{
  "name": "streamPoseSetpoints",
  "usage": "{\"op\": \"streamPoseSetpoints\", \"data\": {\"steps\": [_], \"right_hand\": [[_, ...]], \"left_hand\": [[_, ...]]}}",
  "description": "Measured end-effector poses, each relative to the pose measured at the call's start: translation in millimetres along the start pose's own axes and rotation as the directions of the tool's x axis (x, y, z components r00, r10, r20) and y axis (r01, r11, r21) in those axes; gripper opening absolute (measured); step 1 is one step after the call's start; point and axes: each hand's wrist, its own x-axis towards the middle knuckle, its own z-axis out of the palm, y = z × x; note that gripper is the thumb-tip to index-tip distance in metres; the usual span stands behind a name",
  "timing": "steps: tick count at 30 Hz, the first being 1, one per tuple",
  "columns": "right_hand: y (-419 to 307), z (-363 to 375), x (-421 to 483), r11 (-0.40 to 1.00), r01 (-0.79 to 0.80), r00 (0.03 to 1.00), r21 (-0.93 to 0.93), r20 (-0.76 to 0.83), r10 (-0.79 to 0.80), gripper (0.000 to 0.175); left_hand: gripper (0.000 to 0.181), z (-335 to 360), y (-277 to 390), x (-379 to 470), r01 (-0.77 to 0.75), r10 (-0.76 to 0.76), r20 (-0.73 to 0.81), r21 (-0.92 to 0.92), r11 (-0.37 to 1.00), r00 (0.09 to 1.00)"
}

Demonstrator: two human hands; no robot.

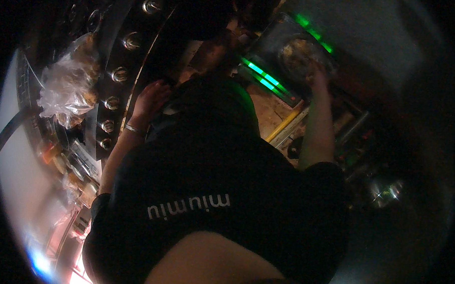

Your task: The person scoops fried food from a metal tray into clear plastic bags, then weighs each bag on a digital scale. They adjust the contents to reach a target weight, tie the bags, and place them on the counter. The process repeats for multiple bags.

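My left hand (152, 96), with thin bracelets at the wrist, lies beside the edge of a dark panel (114, 55) that carries a row of metal knobs (119, 74). Its fingers are loosely extended; I see nothing held, though the fingertips fade into shadow. On the right, my right hand (315, 73) reaches to the edge of a round, clear-looking container (290, 63) with yellowish-brown contents. That container sits on what looks like a digital scale (266, 45) with lit green displays (262, 73). Blur and darkness hide whether the right fingers grip the container.
A crinkled clear plastic bag (69, 87) with brownish contents rests left of the knobs. Several small blurred items (57, 158) lie below it. A yellow bar (286, 125) runs under my right forearm, above a brown floor (266, 109). Dark clutter (359, 146) stands at right.
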Motion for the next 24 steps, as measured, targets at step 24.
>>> {"op": "streamPoseSetpoints", "data": {"steps": [24], "right_hand": [[-18.1, 42.7, 7.0, 0.734, 0.146, 0.958, -0.664, -0.090, -0.272, 0.060]], "left_hand": [[0.037, -43.2, -26.5, 13.9, -0.086, 0.077, 0.090, 0.107, 0.990, 0.993]]}}
